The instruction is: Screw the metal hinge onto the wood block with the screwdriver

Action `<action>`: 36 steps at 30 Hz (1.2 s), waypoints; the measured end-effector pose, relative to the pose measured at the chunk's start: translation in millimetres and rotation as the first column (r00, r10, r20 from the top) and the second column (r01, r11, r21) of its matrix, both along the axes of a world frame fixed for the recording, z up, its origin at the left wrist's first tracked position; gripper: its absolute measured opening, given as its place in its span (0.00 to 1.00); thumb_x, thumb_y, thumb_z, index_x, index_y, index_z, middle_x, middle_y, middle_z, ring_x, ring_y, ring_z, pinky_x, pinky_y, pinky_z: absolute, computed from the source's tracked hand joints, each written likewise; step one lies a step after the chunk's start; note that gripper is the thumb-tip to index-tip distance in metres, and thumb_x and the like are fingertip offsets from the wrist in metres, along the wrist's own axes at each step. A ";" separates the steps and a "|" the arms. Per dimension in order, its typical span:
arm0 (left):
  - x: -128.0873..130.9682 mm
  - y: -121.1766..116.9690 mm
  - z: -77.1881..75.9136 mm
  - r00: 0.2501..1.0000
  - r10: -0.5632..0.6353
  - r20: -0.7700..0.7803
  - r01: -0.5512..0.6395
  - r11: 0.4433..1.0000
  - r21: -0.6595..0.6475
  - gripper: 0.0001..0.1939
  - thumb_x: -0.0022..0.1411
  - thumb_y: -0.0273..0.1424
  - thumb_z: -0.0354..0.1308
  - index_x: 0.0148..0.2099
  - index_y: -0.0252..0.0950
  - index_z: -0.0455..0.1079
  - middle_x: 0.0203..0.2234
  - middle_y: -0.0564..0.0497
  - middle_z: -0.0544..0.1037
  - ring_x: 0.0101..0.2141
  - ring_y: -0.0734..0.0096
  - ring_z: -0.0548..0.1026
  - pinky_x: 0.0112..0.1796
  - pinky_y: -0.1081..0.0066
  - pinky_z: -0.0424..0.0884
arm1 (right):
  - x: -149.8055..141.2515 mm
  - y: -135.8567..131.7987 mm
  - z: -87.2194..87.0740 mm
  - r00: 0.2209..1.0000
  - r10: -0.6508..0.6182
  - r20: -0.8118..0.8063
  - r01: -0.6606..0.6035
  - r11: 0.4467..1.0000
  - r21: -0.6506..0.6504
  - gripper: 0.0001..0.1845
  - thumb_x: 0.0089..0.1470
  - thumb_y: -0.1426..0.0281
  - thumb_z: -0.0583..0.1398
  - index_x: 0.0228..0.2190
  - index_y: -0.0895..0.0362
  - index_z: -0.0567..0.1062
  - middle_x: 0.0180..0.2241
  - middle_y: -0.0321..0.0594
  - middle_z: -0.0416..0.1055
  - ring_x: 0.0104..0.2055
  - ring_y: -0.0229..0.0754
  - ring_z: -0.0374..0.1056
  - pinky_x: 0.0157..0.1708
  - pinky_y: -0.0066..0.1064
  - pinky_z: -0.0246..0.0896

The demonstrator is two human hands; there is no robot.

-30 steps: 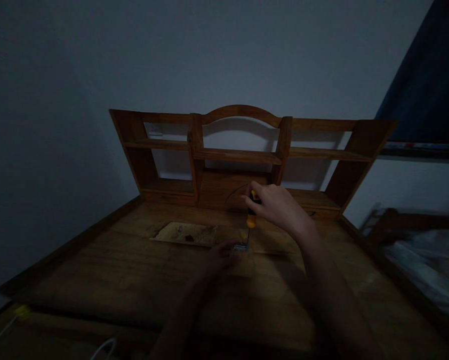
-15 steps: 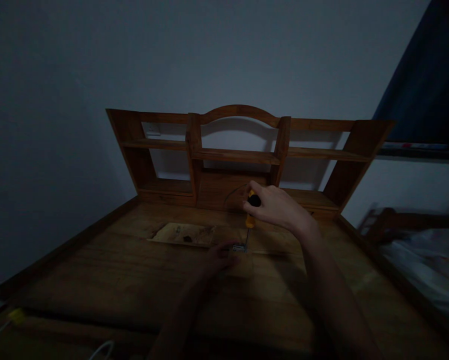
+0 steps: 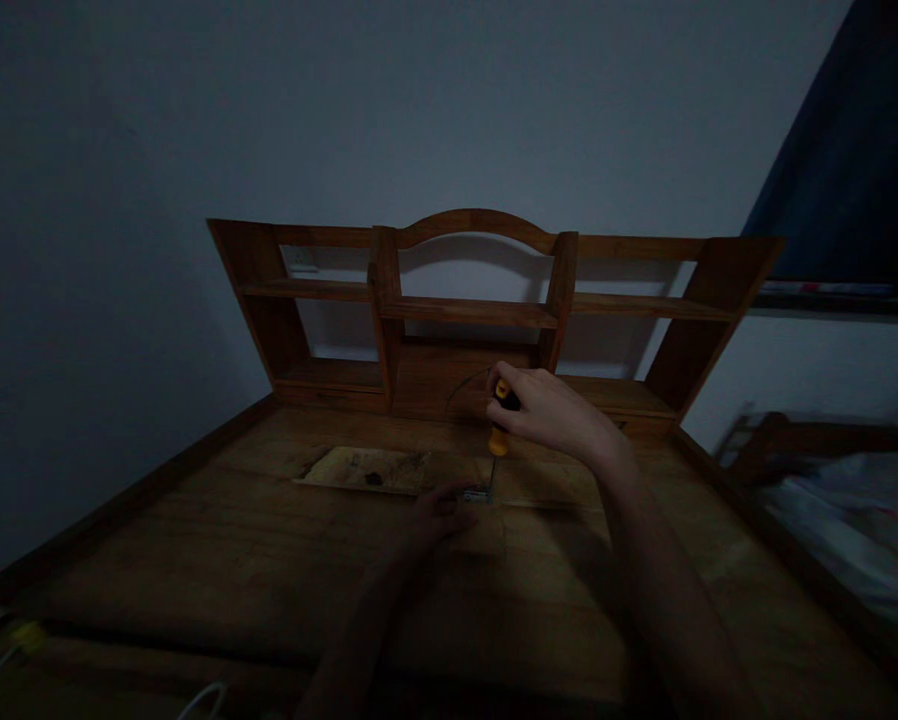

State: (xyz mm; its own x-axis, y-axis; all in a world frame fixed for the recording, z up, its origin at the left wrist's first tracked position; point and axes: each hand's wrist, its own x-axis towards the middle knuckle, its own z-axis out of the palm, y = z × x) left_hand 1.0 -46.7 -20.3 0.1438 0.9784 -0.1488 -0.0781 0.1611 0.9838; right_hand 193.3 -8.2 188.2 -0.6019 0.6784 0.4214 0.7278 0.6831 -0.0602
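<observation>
A: From the left, a pale board [image 3: 363, 472] lies on your desk [image 3: 269, 560], then comes your left hand [image 3: 432, 518], low, fingers right up against the left end of the metal piece [image 3: 477, 495]!
B: Are you pinching it?
A: Too dark to tell whether those fingers grip it or only steady it. The piece sits in front of you, between your hands, near the board's right end.
B: And further right?
A: The screwdriver [image 3: 499, 441], nearly upright, its tip down at the piece's right end! Your right hand [image 3: 550, 405] has its fingers wrapped round the top of the handle.
B: So how far along are you?
A: Tool placed, that much is done; the turning looks unfinished. No screw head shows, so how much is left you can't read from here.
</observation>
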 end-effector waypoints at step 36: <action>-1.1 3.8 -6.6 0.999 -0.022 0.044 0.021 1.000 0.018 0.37 0.46 0.34 0.71 0.59 0.38 0.68 0.42 0.43 0.79 0.42 0.56 0.77 0.43 0.62 0.72 | -10.3 -9.9 -1.8 0.990 -0.136 0.043 0.129 0.982 0.141 0.17 0.62 0.58 0.48 0.40 0.57 0.68 0.32 0.43 0.74 0.36 0.47 0.71 0.34 0.33 0.54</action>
